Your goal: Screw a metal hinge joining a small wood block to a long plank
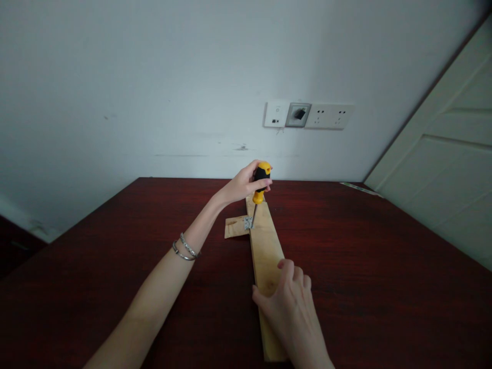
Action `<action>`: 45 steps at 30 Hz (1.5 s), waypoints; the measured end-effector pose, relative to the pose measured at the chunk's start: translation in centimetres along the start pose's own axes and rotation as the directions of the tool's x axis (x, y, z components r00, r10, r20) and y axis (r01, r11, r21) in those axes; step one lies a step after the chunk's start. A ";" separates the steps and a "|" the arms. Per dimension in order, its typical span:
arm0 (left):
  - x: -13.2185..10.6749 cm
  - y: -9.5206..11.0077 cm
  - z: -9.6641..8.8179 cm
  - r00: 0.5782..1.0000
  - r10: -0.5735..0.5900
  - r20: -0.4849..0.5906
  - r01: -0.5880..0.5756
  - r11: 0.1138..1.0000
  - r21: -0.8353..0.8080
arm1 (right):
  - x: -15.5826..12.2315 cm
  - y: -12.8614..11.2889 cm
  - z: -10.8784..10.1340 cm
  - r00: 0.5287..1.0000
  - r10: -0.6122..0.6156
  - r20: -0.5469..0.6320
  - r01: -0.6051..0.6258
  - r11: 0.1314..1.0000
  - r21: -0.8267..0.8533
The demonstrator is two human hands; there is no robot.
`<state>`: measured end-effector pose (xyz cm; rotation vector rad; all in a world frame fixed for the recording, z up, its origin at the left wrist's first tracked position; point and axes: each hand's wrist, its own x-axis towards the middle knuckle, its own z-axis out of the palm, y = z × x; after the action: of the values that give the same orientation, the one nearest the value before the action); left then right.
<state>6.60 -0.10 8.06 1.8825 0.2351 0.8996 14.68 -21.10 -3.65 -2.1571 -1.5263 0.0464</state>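
Note:
My left hand is closed around the yellow and black handle of a screwdriver. Its shaft points down, tip at a small metal hinge. That hinge lies across the joint between a long wooden board and a short wood piece on the board's left side. Nearer to me, my right hand grips the long board across its width, thumb at the left edge and curled fingers at the right. Whether a screw sits under the tip is too small to tell.
The boards lie on a dark red wooden table. Behind it stands a white wall with a row of sockets. A white panelled door borders the right side, and a thin flat strip lies at the table's far right edge.

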 end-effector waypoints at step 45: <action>-0.3 0.8 -1.4 0.999 0.041 -0.002 -0.038 0.958 0.285 | 0.0 0.2 0.5 0.999 -0.006 -0.050 0.007 1.000 0.004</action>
<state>5.26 0.32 8.87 2.1564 0.3484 0.9395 14.72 -20.99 -4.15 -2.1343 -1.5040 -0.0068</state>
